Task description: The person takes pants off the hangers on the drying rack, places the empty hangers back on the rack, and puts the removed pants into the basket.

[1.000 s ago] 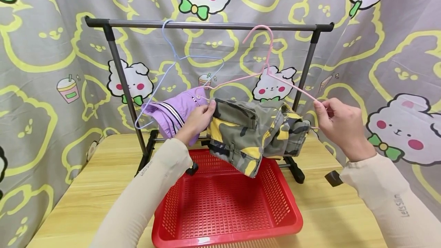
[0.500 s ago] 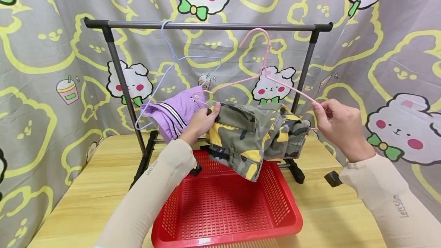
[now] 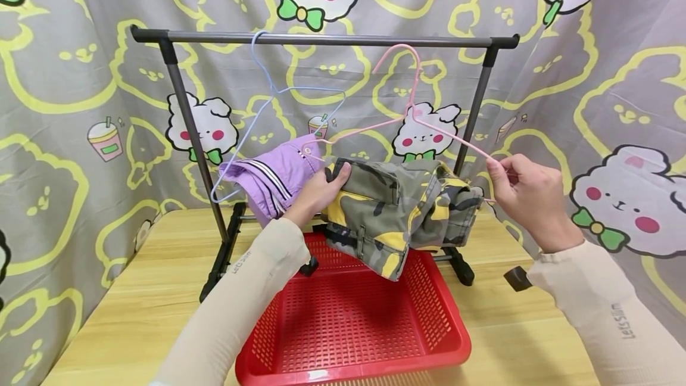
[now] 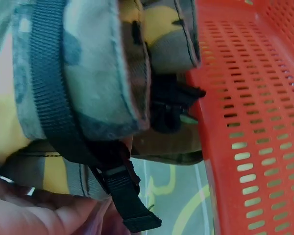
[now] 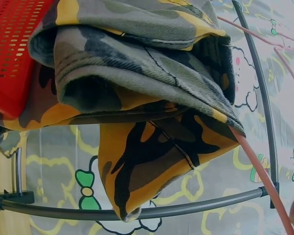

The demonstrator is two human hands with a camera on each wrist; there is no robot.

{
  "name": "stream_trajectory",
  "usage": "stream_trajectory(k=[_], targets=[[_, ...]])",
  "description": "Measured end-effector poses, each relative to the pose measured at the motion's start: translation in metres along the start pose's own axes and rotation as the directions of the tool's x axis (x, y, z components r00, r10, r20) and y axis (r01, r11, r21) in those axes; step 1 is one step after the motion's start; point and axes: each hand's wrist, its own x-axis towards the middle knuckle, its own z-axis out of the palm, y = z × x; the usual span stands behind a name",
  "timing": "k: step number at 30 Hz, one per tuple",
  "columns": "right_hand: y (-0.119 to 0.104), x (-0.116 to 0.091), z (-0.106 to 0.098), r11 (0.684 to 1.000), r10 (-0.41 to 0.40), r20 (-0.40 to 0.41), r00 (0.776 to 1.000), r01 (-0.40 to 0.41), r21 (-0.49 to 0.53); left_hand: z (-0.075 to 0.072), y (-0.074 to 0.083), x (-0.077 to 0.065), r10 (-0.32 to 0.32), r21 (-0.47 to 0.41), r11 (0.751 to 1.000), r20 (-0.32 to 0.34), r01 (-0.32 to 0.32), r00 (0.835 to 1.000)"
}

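In the head view, camouflage trousers [image 3: 375, 201] in grey, black and yellow hang folded over the lower bar of a pink hanger [image 3: 417, 73]. My left hand [image 3: 321, 188] grips the left edge of the trousers, thumb on top. With thumb and fingertips, my right hand [image 3: 533, 195] pinches the hanger's right corner. The hook stands in front of and below the rack's rail, apart from it. A black strap [image 4: 54, 93] with a buckle shows on the trousers in the left wrist view. Folded leg openings [image 5: 88, 90] and the hanger bar [image 5: 259, 169] appear in the right wrist view.
A grey metal rack [image 3: 343, 40] stands on the wooden table [image 3: 134, 290]. From its rail, a blue hanger [image 3: 243, 130] carries purple shorts [image 3: 276, 177] close to my left hand. A red perforated basket [image 3: 348, 326] sits below the trousers. A patterned curtain [image 3: 123, 195] hangs behind.
My left hand has shifted slightly right along the trousers' edge. The pink hanger's hook has moved a little left and down. My right hand has barely moved.
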Motion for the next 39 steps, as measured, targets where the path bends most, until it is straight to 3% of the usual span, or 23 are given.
stream_trajectory(k=[4,10,19,22,27,32,36,39], targets=[[0.0,-0.001,-0.001,1.0,-0.001,0.002,1.0,0.001,-0.009,0.0,0.0,0.0,-0.024,-0.031,0.999,0.044,0.025,0.999],[0.004,-0.002,0.001,1.0,-0.022,0.014,1.0,0.022,-0.009,-0.003,-0.005,-0.001,-0.007,-0.218,0.975,0.148,0.04,0.989],[0.011,-0.002,0.006,1.0,-0.029,0.02,0.999,0.029,-0.01,0.001,-0.004,0.0,-0.02,-0.341,0.937,0.176,0.08,0.984],[0.009,-0.001,0.006,1.0,-0.023,0.012,1.0,0.023,-0.006,0.002,-0.002,-0.001,-0.053,-0.438,0.888,0.208,0.142,0.977],[-0.004,0.005,0.002,1.0,-0.023,-0.013,1.0,0.023,0.005,0.006,0.001,-0.002,-0.068,-0.607,0.763,0.267,0.222,0.961],[-0.004,0.004,0.002,1.0,-0.028,-0.014,1.0,0.028,0.01,0.008,0.002,-0.003,-0.054,-0.699,0.659,0.325,0.279,0.944],[0.006,-0.001,0.005,1.0,-0.018,0.009,1.0,0.018,0.001,0.008,0.005,-0.007,-0.069,-0.704,0.621,0.389,0.345,0.919],[0.011,-0.002,0.005,1.0,-0.024,0.039,0.999,0.024,-0.014,0.007,0.007,-0.009,-0.094,-0.69,0.62,0.409,0.375,0.908]])
